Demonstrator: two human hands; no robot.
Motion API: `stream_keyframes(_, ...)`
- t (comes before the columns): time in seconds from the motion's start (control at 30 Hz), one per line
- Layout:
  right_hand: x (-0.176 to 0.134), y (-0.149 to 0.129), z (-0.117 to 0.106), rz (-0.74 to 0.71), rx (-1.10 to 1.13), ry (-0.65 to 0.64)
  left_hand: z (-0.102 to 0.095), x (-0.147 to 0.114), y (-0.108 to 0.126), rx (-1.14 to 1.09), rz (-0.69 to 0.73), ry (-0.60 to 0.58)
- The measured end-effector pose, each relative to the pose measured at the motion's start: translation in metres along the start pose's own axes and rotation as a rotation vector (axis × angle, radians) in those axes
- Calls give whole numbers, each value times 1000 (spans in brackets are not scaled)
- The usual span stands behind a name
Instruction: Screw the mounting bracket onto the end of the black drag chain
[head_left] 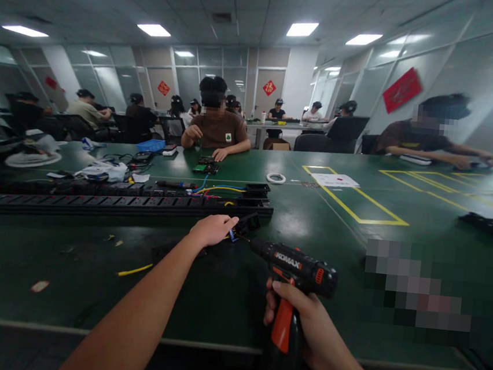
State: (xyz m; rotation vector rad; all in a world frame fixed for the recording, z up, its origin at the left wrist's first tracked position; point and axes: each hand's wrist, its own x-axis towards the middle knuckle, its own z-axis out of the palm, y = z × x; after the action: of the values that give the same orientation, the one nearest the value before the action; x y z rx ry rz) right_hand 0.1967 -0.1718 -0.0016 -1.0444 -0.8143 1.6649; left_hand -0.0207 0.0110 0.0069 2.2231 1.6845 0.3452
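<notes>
My right hand point(291, 305) is wrapped round the orange grip of a black cordless drill point(295, 266) marked KOMAX. The drill points left, and its thin bit reaches a blue part point(233, 234) beside a small black housing point(249, 225). Whether the bit touches that part I cannot tell. My left hand point(213, 230) is closed at this housing, thumb and fingers around its left end; the exact hold is partly hidden. Behind them lie long black power strips point(118, 203) with rows of sockets. Blue and yellow wires point(224, 188) run out near their right ends.
A yellow wire piece point(134, 270) and small scraps lie on the green table point(198, 326). Farther back are a white ring roll point(275, 178), a paper sheet point(335, 180) and a blue basket point(151, 145). A co-worker point(219, 127) sits opposite, another point(426, 132) at right.
</notes>
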Motion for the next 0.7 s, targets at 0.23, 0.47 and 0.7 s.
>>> stream_keyframes(0.23, 0, 0, 0, 9, 1, 6, 1, 1, -2, 3, 14, -4)
stream_keyframes(0.47, 1, 2, -1, 9, -1, 7, 3, 3, -3, 17, 37, 5)
stream_keyframes(0.7, 0, 0, 0, -9, 13, 12, 4, 4, -4, 16, 17, 1)
